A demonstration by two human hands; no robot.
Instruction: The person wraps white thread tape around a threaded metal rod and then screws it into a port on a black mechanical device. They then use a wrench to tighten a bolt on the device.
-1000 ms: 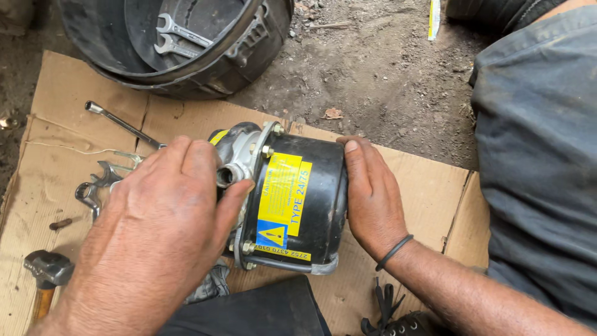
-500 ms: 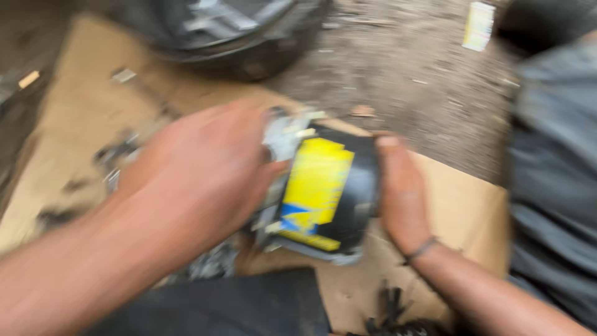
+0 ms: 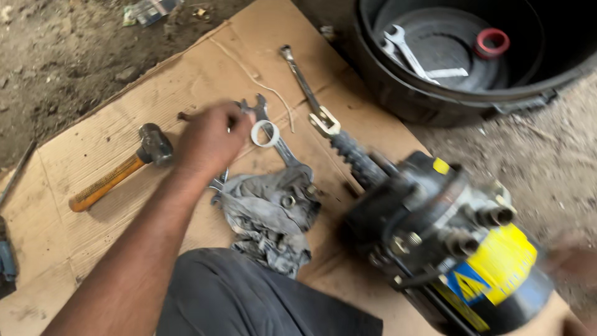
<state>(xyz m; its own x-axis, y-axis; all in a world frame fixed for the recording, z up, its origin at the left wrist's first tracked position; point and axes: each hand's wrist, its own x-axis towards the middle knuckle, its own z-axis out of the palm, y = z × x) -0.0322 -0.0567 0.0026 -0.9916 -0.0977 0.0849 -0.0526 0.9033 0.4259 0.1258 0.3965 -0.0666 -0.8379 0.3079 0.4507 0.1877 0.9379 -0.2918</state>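
Wrenches [image 3: 273, 134] – rag [image 3: 268, 214] – around hand [image 3: 208, 140]

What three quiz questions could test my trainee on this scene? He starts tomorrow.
1. True or false: the left hand reaches among the wrenches on the cardboard.
2. Where does the hammer lie? A) in the tub B) on the cardboard C) on the rag
3. What lies in the tub beside the red ring?

Key: 1 true; 2 B; 3 wrenches.
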